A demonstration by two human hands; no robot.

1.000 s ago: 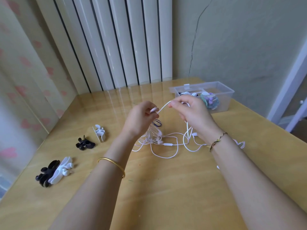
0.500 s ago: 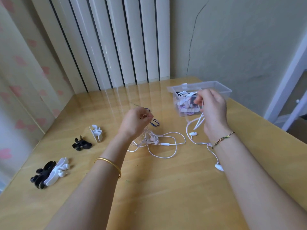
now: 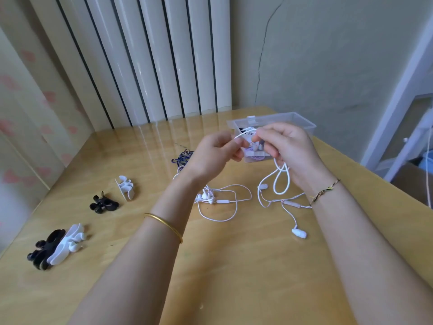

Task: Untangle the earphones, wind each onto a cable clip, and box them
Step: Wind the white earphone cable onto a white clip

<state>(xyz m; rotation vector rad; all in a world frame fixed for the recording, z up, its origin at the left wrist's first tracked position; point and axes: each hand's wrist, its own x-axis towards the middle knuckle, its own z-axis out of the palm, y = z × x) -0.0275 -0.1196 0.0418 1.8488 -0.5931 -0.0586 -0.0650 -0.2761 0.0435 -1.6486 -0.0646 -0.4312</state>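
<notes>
Both left hand and right hand pinch one white cable; clear box holds earphones.

Loose white earphones dangle looped, a second white set lies tangled, clear box behind

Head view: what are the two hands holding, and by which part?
Both the left hand and right hand pinch the white wired earphones by the cord; the earbuds lie loose on the wooden table.

The left hand and right hand hide most of the clear box; the white earphone cable vanishes inside the right palm.
</notes>
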